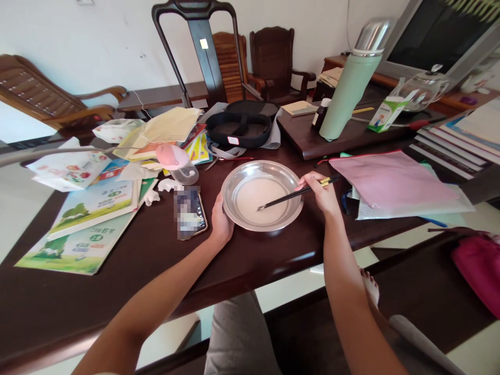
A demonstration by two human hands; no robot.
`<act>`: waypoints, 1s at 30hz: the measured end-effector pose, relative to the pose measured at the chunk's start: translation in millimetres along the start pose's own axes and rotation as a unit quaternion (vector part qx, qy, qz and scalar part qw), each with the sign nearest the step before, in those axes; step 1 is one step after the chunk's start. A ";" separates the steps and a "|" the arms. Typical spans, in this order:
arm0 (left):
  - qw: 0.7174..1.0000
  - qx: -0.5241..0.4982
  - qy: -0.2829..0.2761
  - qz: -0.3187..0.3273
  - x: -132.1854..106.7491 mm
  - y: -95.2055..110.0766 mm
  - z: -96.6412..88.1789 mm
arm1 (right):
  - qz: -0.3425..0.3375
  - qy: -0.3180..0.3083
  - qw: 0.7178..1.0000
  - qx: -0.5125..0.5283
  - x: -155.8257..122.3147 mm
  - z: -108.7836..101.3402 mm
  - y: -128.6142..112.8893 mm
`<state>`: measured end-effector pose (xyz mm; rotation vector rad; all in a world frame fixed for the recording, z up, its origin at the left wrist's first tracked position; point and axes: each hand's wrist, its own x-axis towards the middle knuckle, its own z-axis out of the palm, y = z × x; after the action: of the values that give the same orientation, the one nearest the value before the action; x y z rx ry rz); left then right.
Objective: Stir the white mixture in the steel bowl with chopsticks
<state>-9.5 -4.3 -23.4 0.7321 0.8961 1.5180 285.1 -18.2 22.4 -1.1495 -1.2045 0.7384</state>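
A shiny metal bowl point(230, 208) stands on the dark wooden table, with a pale, milky-looking content point(253, 195) in its bottom. My left hand point(222, 221) is closed on the bowl's left rim, its fingertips partly hidden by the bowl. Over the right rim, my right hand point(318, 190) grips a pair of black chopsticks point(285, 198) with gold-coloured ends. Their tips dip into the pale content near the middle of the bowl. Left of my left hand lies a phone point(190, 213), its screen partly blurred.
Booklets point(94, 219) and papers cover the table's left side, near a pink-topped container point(175, 159). Behind the bowl sits a black case point(240, 125). To the right are a pink zip pouch point(394, 177), a tall green thermos point(349, 88) and stacked books point(457, 140).
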 end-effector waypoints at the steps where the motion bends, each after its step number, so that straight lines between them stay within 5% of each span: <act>1: 1.000 -0.001 0.002 -0.002 0.0 0.0 -0.1 | -0.003 -0.007 1.000 -0.005 -0.1 0.4 -0.4; 7: 1.000 0.005 -0.003 0.003 0.5 -0.5 -0.3 | -0.018 0.066 0.998 -0.002 1.5 -2.4 1.6; 12: 1.000 0.000 0.000 0.003 1.3 -1.5 -0.5 | -0.011 -0.006 1.000 -0.013 0.8 0.0 1.9; 17: 1.000 -0.004 0.002 -0.001 1.5 -1.7 -0.8 | -0.021 0.079 0.997 -0.009 2.6 -2.4 3.4; 23: 1.000 -0.003 -0.001 -0.001 1.2 -1.5 -0.5 | -0.009 -0.019 1.000 -0.007 -0.6 0.5 -0.6; 30: 1.000 -0.003 -0.005 0.002 1.5 -1.3 -1.2 | -0.039 0.074 0.996 0.013 1.8 -3.5 5.3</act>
<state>-10.0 -2.9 -25.1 0.7364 0.8833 1.5188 289.6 -16.0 18.0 -1.1104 -1.1059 0.5982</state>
